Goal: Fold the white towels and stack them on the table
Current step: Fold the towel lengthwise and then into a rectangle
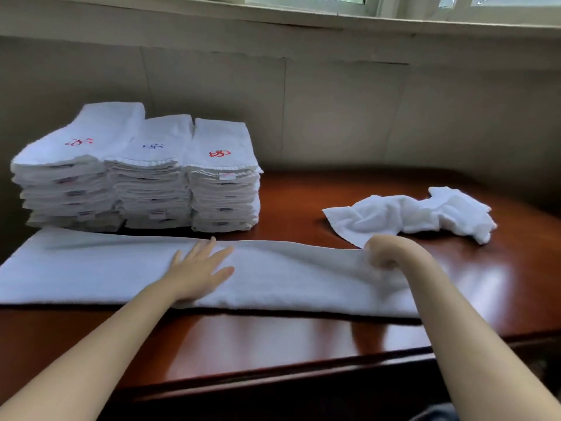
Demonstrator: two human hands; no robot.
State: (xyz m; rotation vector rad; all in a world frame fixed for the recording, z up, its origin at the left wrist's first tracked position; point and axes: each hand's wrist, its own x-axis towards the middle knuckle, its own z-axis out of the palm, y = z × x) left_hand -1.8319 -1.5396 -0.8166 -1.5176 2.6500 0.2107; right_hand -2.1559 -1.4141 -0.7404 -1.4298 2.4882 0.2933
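A long white towel [91,268] lies folded lengthwise across the front of the dark red wooden table [303,344]. My left hand [200,268] lies flat on its middle with fingers spread. My right hand [382,253] grips the towel's right end, fingers curled into the cloth. Behind the towel, at the back left, stand three side-by-side stacks of folded white towels [142,174] with red and blue embroidered marks on top. A crumpled white towel [419,214] lies loose at the right of the table.
A beige wall [334,117] rises right behind the table, with a window sill above it. The table's front edge [303,381] runs below my forearms; its right edge lies beyond the crumpled towel.
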